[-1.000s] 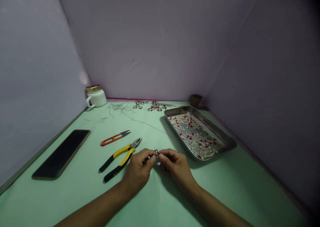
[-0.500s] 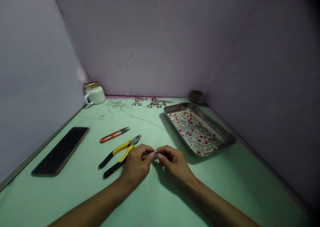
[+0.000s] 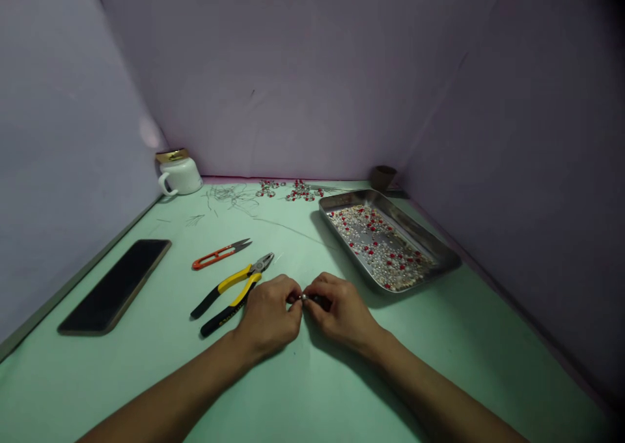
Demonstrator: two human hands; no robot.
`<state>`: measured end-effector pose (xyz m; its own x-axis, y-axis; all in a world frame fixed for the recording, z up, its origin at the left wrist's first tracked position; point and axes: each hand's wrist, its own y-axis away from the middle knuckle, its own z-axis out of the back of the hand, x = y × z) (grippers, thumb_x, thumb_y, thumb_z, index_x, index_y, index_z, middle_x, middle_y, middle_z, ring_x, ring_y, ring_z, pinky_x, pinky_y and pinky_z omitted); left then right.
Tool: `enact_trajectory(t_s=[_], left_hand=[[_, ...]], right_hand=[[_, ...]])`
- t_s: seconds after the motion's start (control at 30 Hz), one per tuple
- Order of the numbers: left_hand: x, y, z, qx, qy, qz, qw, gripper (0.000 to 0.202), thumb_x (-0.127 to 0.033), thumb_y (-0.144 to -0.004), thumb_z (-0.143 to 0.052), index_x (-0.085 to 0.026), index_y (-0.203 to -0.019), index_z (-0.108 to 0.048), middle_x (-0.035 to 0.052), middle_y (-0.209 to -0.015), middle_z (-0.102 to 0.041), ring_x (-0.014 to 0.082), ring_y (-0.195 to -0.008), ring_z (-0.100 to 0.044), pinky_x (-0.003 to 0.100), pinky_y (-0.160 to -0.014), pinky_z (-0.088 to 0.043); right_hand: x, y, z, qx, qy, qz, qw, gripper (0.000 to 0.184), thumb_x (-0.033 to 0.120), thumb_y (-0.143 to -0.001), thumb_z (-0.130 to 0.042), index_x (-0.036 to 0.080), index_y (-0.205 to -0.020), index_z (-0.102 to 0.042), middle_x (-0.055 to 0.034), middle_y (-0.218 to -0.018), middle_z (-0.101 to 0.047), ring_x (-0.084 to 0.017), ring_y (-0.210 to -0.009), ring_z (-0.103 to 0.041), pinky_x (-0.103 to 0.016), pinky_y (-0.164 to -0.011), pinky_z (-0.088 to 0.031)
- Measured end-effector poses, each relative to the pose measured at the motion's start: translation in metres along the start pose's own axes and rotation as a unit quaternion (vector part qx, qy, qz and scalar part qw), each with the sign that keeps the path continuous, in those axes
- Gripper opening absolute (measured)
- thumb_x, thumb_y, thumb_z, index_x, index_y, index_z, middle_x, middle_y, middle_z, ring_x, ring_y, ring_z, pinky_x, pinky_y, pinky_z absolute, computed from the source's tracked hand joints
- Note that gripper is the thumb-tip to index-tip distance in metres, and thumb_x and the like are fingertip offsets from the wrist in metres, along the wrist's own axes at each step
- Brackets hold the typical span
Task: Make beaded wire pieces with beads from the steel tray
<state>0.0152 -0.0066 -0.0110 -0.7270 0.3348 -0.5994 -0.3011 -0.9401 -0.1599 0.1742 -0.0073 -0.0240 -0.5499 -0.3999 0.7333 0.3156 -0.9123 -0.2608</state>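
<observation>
My left hand (image 3: 272, 313) and my right hand (image 3: 339, 305) meet at the middle of the table, fingertips pinched together. Between them shows a small pearly bead piece (image 3: 304, 297), gripped from both sides; the fingers hide most of it. Beside my left hand lie pliers (image 3: 234, 293) with yellow and black handles, jaws pointing away. Orange thread snips (image 3: 219, 255) rest just beyond the pliers. To the right of my right hand sits a metal tray (image 3: 452, 260) holding many red, white and gold beads.
A dark phone (image 3: 117, 286) lies at the left. Along the back are a white mug (image 3: 181, 176) with a gold lid-like top, loose wire (image 3: 229, 195), finished-looking red bead clusters (image 3: 303, 191) and a small brown pot (image 3: 383, 177). Walls enclose the table on three sides.
My left hand has turned so its knuckles face up more, and the fingers of both hands have shifted around the bead piece. The view has tilted slightly.
</observation>
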Motion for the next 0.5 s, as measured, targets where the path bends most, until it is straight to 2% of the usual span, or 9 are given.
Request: enact_trajectory(t_s=[0.23,0.4,0.5], left_hand=[[-0.0010,-0.0016,0.0004,-0.002,-0.001,-0.018,1.000,0.011,-0.019,-0.073,-0.052,-0.017,-0.073,-0.063,0.0025,-0.066,-0.059,0.0152,-0.060,-0.053,0.026,-0.058,-0.038],[-0.0015,0.0015,0.0005,-0.021,-0.053,-0.055,0.997,0.010,-0.016,-0.069,-0.051,-0.017,-0.061,-0.056,0.0010,-0.060,-0.055,0.0143,-0.054,-0.048,0.027,-0.054,-0.034],[-0.0008,0.0020,0.0010,-0.019,-0.050,-0.065,0.996,0.008,-0.017,-0.069,-0.052,-0.017,-0.062,-0.056,0.0012,-0.060,-0.055,0.0143,-0.054,-0.048,0.027,-0.054,-0.035]], right_hand=[[-0.0044,-0.0020,-0.0018,-0.017,-0.054,-0.001,0.998,0.016,0.016,-0.076,-0.057,0.019,-0.081,-0.072,-0.0037,-0.066,-0.059,-0.015,-0.059,-0.055,-0.026,-0.054,-0.041],[-0.0004,0.0030,-0.0035,-0.022,0.010,0.038,0.999,0.029,0.011,-0.074,-0.053,0.019,-0.097,-0.068,-0.0067,-0.083,-0.060,-0.017,-0.069,-0.057,-0.028,-0.061,-0.044],[-0.0002,0.0034,-0.0031,-0.005,0.015,0.047,0.999,0.023,0.011,-0.073,-0.053,0.018,-0.088,-0.069,-0.0065,-0.079,-0.061,-0.017,-0.068,-0.057,-0.028,-0.061,-0.044]])
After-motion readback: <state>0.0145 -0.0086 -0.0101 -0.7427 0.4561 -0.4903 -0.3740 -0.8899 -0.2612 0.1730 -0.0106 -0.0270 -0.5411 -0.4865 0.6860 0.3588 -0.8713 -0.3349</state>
